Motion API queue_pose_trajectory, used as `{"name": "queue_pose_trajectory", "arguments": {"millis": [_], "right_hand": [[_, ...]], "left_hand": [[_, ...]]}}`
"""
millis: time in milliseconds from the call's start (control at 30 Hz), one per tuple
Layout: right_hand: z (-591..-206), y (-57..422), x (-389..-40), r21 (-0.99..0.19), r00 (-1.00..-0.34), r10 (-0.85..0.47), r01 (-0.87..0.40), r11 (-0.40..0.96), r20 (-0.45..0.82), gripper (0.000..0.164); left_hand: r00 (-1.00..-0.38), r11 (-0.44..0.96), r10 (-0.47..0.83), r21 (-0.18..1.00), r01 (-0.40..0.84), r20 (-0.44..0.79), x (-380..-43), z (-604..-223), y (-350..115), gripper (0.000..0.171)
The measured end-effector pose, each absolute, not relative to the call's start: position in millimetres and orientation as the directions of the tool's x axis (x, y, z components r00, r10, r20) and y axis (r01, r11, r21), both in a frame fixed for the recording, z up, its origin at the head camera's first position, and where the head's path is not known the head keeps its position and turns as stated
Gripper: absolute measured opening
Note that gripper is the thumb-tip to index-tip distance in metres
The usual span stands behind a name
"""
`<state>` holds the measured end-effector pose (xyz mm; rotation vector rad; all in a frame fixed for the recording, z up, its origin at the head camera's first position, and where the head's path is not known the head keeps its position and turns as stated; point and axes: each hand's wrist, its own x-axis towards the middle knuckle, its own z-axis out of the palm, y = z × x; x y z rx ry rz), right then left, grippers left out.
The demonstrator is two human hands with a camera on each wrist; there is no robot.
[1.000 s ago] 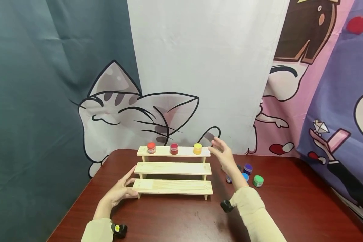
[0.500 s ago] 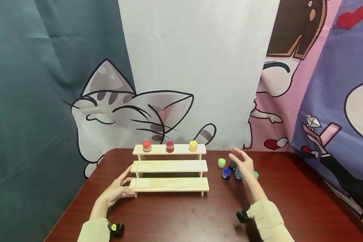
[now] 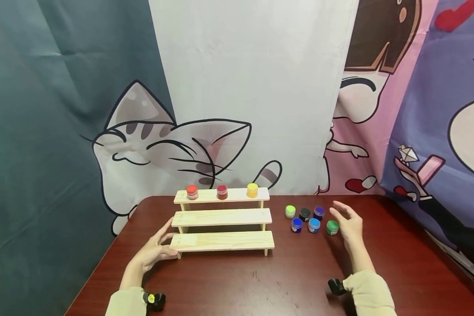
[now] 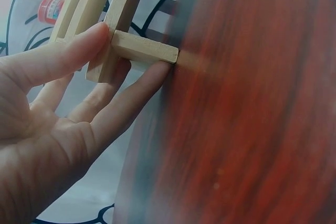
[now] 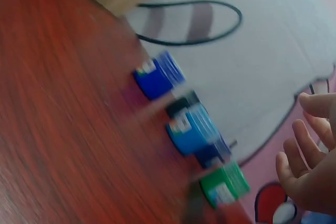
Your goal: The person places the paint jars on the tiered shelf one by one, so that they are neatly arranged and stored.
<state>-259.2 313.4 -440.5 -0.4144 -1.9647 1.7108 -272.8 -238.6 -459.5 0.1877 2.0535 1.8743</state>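
Note:
A three-tier wooden rack [image 3: 222,240] stands on the table, with a red paint jar [image 3: 192,192], a dark red jar [image 3: 222,192] and a yellow jar [image 3: 252,191] along its top step. My left hand [image 3: 152,250] holds the left end of the bottom step; in the left wrist view the thumb lies on the board's edge and the fingers reach around its end and leg [image 4: 147,49]. My right hand [image 3: 350,224], holding nothing, hovers just right of a green jar [image 3: 332,228], its fingers loosely bent. In the right wrist view that green jar [image 5: 224,184] sits left of the fingers.
Right of the rack, a light green jar [image 3: 290,212], a black jar [image 3: 305,214] and a violet-blue jar [image 3: 319,213] form a back row. In front are a dark blue jar [image 3: 296,225] and a light blue jar [image 3: 314,225]. A printed curtain [image 3: 292,109] hangs behind the table.
My right hand has moved from the top step's right end, over the loose jars, to the right side of the green jar. The left hand stays at the rack; the head view has shifted slightly.

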Motion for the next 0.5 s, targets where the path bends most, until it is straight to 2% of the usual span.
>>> {"name": "queue_pose_trajectory", "arguments": {"millis": [100,267,367,433,500], "right_hand": [[-448.2,328.1,-253.5,-0.990,-0.824,0.552,-0.071,0.120,0.126,0.045],[-460.9,350.4,-244.0,-1.000,-0.875,0.484,-0.017,-0.010,0.011,0.021],[-467.5,354.3,-243.7,-0.996,-0.907,0.416,0.023,-0.088,-0.058,0.020],[-471.5,352.1,-246.3,-0.996,-0.924,0.375,0.049,-0.075,-0.073,0.019],[-474.7,347.5,-249.4,-0.995,-0.935,0.346,0.094,0.014,-0.083,0.023]], "left_hand": [[-0.925,0.116,0.342,0.984,-0.133,-0.166,-272.8,-460.7,-238.3,0.110],[-0.919,0.103,0.362,0.986,-0.130,-0.159,-273.8,-462.5,-236.8,0.110],[-0.920,0.104,0.358,0.986,-0.132,-0.161,-273.6,-462.0,-236.3,0.110],[-0.923,0.107,0.347,0.985,-0.137,-0.166,-273.3,-461.1,-237.1,0.109],[-0.924,0.106,0.345,0.985,-0.139,-0.167,-273.1,-460.9,-238.4,0.110]]}}
